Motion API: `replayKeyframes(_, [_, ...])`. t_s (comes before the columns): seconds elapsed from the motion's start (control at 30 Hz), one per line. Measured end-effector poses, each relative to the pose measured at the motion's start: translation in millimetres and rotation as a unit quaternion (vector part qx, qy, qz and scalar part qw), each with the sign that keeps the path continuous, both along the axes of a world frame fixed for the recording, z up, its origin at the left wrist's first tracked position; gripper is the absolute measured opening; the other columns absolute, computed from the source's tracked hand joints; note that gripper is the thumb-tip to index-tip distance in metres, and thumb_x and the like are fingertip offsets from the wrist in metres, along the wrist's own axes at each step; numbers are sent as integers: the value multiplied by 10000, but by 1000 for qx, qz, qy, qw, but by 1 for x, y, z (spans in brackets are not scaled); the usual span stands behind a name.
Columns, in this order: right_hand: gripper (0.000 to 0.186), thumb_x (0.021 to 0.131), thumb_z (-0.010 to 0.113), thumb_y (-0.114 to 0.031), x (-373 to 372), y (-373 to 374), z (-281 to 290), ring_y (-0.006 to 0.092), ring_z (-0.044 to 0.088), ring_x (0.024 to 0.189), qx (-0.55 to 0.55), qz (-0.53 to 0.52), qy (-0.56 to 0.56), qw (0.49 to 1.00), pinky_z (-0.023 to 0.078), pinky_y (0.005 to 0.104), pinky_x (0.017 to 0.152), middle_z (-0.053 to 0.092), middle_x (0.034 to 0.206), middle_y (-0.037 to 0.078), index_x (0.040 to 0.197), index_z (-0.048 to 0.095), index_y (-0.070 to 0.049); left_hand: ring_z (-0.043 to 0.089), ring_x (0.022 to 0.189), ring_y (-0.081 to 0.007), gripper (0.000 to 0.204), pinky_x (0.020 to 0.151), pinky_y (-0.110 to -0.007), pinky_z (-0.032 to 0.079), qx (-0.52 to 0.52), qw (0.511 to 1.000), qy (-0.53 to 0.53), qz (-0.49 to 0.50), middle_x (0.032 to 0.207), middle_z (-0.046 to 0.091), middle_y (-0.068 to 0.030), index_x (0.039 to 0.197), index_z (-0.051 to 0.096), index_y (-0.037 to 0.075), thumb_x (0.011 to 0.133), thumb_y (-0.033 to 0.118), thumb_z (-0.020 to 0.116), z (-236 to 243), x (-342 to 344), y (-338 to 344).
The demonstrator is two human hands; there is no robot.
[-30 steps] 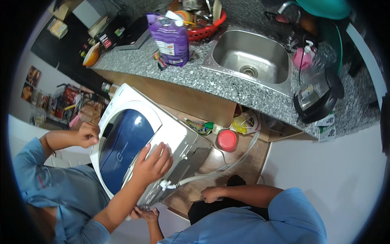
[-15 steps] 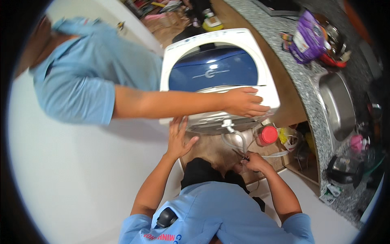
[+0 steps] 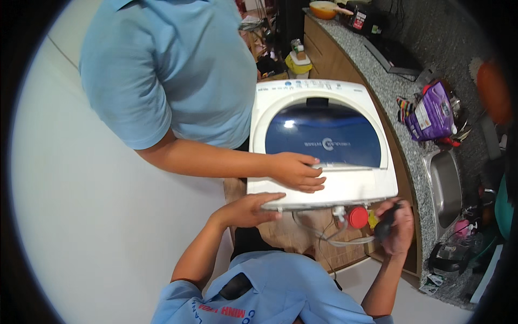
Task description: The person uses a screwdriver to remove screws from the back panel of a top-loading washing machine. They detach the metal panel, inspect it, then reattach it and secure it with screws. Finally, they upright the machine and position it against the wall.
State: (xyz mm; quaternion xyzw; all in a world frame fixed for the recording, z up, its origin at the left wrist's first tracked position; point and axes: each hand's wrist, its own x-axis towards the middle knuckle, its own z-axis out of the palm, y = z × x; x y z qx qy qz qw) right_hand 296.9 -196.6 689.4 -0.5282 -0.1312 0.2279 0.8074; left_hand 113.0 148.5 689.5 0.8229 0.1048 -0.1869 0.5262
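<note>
A white top-loading washing machine [image 3: 345, 183] with a dark blue lid [image 3: 345, 137] stands in front of me. My left hand [image 3: 249, 209] rests on the edge of its top nearest me, fingers stretched out and thumb apart. To the right of the machine's near corner, my right hand [image 3: 402, 229] is raised, with its fingers around a black rounded object [image 3: 385, 222], blurred and partly covered. Another person's hand [image 3: 298, 171] lies flat on the machine's top. A grey hose [image 3: 353, 242] hangs from the white fitting [image 3: 339, 211] on the machine's near side, below my hands.
A co-worker in a light blue shirt [image 3: 199, 70] stands at the left. A red-lidded jar [image 3: 357, 217] is beside the hose. Along the right runs a granite counter [image 3: 396, 94] with a steel sink [image 3: 445, 183], a purple bag [image 3: 431, 114] and a glass kettle [image 3: 450, 256].
My right hand has risen from low by the hose to beside the machine's corner, bringing up the black object. My left hand has moved onto the top edge. The co-worker's hand has shifted left along the top.
</note>
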Motion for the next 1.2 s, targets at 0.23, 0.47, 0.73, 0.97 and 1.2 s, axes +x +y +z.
replayKeyframes(0.23, [172, 979, 600, -174, -8, 121, -13, 63, 517, 640, -287, -309, -136, 897, 430, 220, 561, 590, 821, 13, 1073, 582, -31, 641, 1099, -222, 448, 949, -330, 501, -195, 978, 39, -59, 1152, 670, -151, 1269, 592, -16, 960, 305, 636, -45, 48, 181])
replayKeyframes(0.47, [285, 1022, 510, -146, -29, 219, -79, 180, 675, 817, -308, -422, -212, 826, 551, 302, 736, 669, 1004, 157, 1278, 447, -39, 669, 873, -179, 502, 788, -292, 530, -117, 987, 105, 22, 945, 687, -100, 1105, 667, 10, 936, 481, 625, -64, 90, 303])
replayKeyframes(0.73, [264, 969, 542, -48, 10, 276, -94, 458, 582, 1105, -502, -343, -403, 684, 470, 440, 947, 546, 1257, 293, 1230, 512, -18, 677, 843, -209, 537, 739, -336, 538, -77, 968, 233, 41, 867, 690, -123, 979, 695, 11, 909, 538, 621, -254, 90, 358])
replayKeyframes(0.97, [330, 897, 595, -13, 7, 277, -101, 521, 488, 1220, -547, -353, -347, 675, 406, 530, 1058, 448, 1368, 359, 1219, 522, -29, 665, 684, -174, 468, 590, -338, 528, 89, 916, 381, -87, 852, 698, -62, 996, 681, 69, 938, 509, 532, -364, -18, 383])
replayKeyframes(1.2, [310, 898, 584, -18, 9, 281, -99, 523, 475, 1236, -574, -379, -301, 661, 371, 535, 1089, 415, 1414, 345, 1204, 533, -25, 644, 676, -210, 451, 591, -355, 505, 198, 927, 222, -229, 838, 705, -95, 969, 709, 39, 907, 470, 590, -439, -32, 492])
